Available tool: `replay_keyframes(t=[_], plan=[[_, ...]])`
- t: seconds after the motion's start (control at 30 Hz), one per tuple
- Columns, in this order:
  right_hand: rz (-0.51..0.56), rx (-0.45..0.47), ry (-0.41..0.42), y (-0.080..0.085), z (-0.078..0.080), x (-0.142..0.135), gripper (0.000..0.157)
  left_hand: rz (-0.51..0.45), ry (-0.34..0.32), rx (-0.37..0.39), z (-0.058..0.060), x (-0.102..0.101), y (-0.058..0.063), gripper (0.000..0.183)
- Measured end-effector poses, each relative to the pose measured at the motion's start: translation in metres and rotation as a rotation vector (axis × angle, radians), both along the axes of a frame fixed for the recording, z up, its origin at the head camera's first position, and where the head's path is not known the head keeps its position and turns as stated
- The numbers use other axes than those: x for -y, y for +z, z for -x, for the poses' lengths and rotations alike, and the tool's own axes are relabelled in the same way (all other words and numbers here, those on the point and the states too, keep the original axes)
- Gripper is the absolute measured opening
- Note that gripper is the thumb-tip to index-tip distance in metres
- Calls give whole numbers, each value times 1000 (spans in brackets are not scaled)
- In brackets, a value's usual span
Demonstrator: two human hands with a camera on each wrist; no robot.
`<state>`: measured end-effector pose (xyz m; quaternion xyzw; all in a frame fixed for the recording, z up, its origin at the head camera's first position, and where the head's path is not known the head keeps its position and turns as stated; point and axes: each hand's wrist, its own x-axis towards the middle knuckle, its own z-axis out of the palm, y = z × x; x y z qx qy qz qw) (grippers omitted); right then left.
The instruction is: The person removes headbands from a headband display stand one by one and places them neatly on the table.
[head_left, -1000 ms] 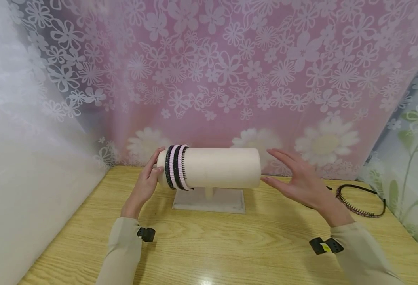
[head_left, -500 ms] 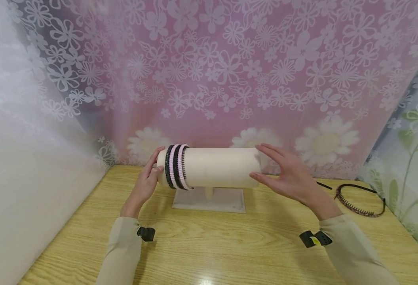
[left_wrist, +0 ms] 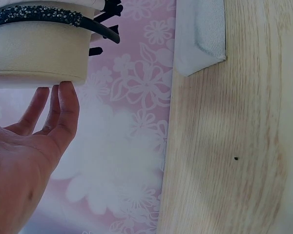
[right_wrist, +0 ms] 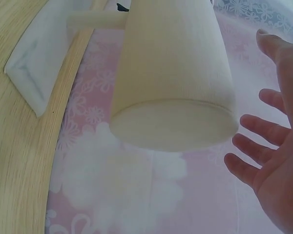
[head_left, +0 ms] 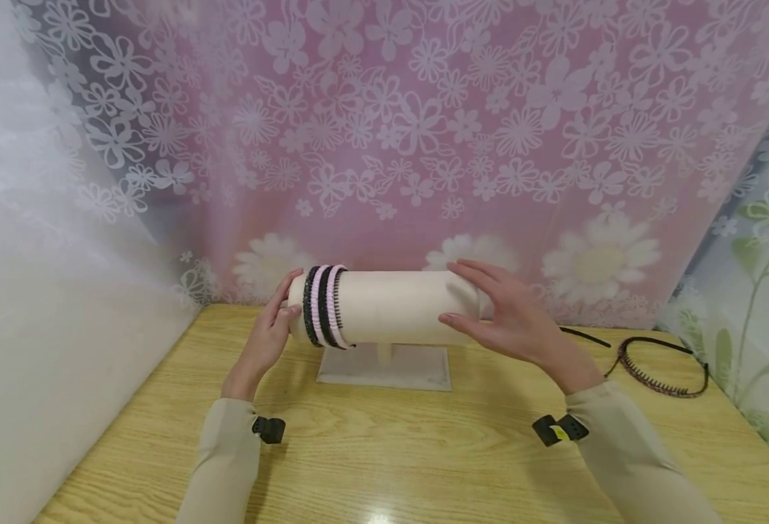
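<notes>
A cream padded headband display stand (head_left: pixel 397 307) lies crosswise in the middle, a horizontal roll on a short post. Several headbands sit side by side round its left part: a black glittery headband (left_wrist: pixel 34 15) outermost, then pink and black ones, the innermost pink headband (head_left: pixel 336 309) showing dark teeth. My left hand (head_left: pixel 266 338) holds the roll's left end, thumb in front and fingers behind; in the left wrist view the fingertips meet its edge. My right hand (head_left: pixel 512 316) is spread at the right end. A gap separates it from the bare roll in the right wrist view.
The stand's pale flat base (head_left: pixel 384 372) rests on the wooden table (head_left: pixel 371 444). At the table's right lie a toothed headband (head_left: pixel 660 386) and, partly behind the right hand, a thin black headband (head_left: pixel 584 336). A pink floral curtain (head_left: pixel 384 145) hangs behind.
My right hand has moved left, from beyond the roll's right end to over it, fingers still spread. More of the thin black headband shows. The left hand has stayed put.
</notes>
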<state>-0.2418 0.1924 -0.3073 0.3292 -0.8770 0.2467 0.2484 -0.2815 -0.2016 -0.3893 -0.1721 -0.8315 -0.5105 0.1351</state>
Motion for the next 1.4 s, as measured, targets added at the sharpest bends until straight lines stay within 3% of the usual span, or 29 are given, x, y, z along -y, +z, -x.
replay_keyframes(t=[0.53,1.4], plan=[[-29,-65,46,3,11,23,74,1,-5,-6,0,0,4,54],[-125,-11,56,3,31,67,72,-13,-8,13,-1,-1,1,53]])
